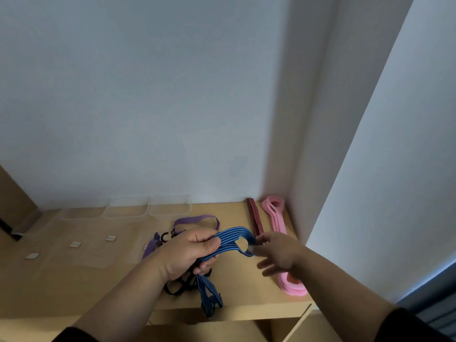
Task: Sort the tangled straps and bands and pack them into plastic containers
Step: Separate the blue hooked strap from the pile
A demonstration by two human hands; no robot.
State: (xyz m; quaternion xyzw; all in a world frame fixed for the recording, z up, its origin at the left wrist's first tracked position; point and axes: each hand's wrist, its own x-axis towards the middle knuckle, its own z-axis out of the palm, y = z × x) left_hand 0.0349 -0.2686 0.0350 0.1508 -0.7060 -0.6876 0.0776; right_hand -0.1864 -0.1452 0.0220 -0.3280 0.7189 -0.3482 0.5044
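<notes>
The left hand (190,253) was curled round a bundle of blue straps (232,239), thumb on top, fingers wrapped beneath, holding it just above the counter (246,292). The right hand (278,253) pinched the looped end of the same straps between thumb and forefinger, its other fingers spread loosely downward. Both forearms reached in from below, sleeves dark. Black straps (180,285) hung under the left hand. A purple band (197,219), a red strap (255,218) and pink bands (277,218) lay nearby; clear containers (170,206) stood against the wall. No writing was readable.
</notes>
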